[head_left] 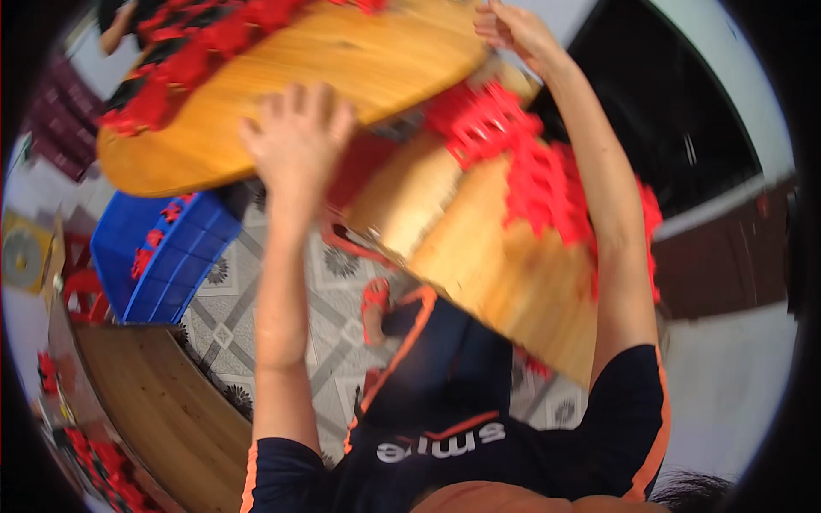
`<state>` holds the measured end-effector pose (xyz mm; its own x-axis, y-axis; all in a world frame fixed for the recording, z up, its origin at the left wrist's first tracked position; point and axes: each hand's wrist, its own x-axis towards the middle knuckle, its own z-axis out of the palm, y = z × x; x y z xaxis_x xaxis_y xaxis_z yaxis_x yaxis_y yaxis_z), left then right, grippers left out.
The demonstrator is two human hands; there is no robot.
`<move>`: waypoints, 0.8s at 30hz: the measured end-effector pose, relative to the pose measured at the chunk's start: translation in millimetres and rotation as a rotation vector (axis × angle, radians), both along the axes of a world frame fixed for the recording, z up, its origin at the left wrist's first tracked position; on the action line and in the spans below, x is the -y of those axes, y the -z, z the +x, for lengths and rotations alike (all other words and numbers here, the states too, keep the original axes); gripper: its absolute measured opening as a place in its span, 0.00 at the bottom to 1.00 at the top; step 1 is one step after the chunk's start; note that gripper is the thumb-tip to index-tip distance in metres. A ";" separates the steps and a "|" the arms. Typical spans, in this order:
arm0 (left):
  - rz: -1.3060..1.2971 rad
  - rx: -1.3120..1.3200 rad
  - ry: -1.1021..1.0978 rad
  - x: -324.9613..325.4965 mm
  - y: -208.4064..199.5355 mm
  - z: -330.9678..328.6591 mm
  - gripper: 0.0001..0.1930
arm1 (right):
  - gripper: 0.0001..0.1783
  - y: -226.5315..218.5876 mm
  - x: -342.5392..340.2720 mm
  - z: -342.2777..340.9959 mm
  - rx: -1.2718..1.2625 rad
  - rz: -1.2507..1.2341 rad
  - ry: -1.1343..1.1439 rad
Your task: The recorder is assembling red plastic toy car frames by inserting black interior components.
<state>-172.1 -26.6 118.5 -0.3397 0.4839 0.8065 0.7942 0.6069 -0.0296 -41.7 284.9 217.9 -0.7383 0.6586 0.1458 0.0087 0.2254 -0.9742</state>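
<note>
My left hand is spread, fingers apart and slightly blurred, over the near edge of a rounded wooden tabletop. Nothing shows in its grasp. Whether the palm rests on the wood I cannot tell. Past the tabletop's right end, my right hand has its fingers curled together; anything inside them is too small or hidden to name. Red openwork pieces lie below that hand, on a second wooden board, partly behind my right forearm. A heap of red and black pieces covers the tabletop's far left.
A blue crate with a few red pieces stands on the patterned tile floor at left. Lower left is a brown wooden bench, with red stools behind it. Another person's arm shows at upper left. A large black panel is at right.
</note>
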 end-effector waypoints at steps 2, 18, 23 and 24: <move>0.023 0.089 0.026 6.4 -8.6 1.9 0.17 | 0.28 -0.1 7.3 79.4 0.134 0.055 -0.016; 0.326 1.820 1.131 -80.6 103.3 213.9 0.43 | 0.16 161.7 155.6 275.0 0.243 1.453 0.574; 0.498 1.916 1.339 -53.1 93.7 208.1 0.48 | 0.14 128.3 165.9 286.8 0.044 1.363 0.415; 0.493 1.921 1.339 -52.5 90.4 209.3 0.48 | 0.14 126.4 161.7 289.1 -0.108 1.376 0.262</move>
<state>37.2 25.9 28.1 -0.3321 0.9272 0.1735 -0.4443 -0.3160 0.8383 247.3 123.3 91.5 -0.5622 0.0591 0.8249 0.1386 0.9901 0.0235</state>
